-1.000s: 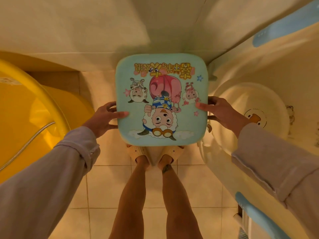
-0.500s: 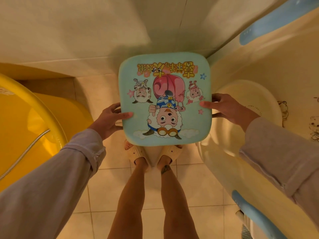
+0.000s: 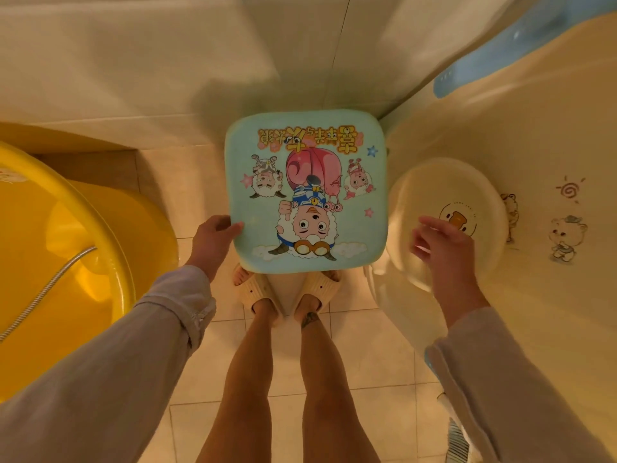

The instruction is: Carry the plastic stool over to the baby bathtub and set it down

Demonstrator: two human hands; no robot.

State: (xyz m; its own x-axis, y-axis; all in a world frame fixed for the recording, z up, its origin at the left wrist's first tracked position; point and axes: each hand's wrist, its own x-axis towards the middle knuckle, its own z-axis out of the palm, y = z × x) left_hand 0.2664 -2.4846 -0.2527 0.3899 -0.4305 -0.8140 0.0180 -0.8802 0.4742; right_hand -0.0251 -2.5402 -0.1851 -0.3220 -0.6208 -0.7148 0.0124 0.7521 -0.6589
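The plastic stool (image 3: 305, 190) has a pale green square seat printed with cartoon sheep and sits in front of my feet, close to the wall. My left hand (image 3: 213, 240) still grips its left edge, thumb on top. My right hand (image 3: 442, 243) is off the stool, fingers spread, hovering over the round cream basin (image 3: 480, 182). That basin lies inside the cream baby bathtub (image 3: 551, 135), which fills the right side and nearly touches the stool's right edge. The stool's legs are hidden under the seat.
A yellow tub (image 3: 100, 262) with a metal shower hose (image 3: 46, 292) stands at the left. A blue trim piece (image 3: 494, 58) runs along the bathtub's far rim. Pale walls meet in a corner behind the stool. My legs and slippers (image 3: 287, 289) stand on tiled floor.
The stool has gone lower and further from me toward the wall. My right hand has let go of its right edge and drawn away over the basin; the left hand slid toward the near corner.
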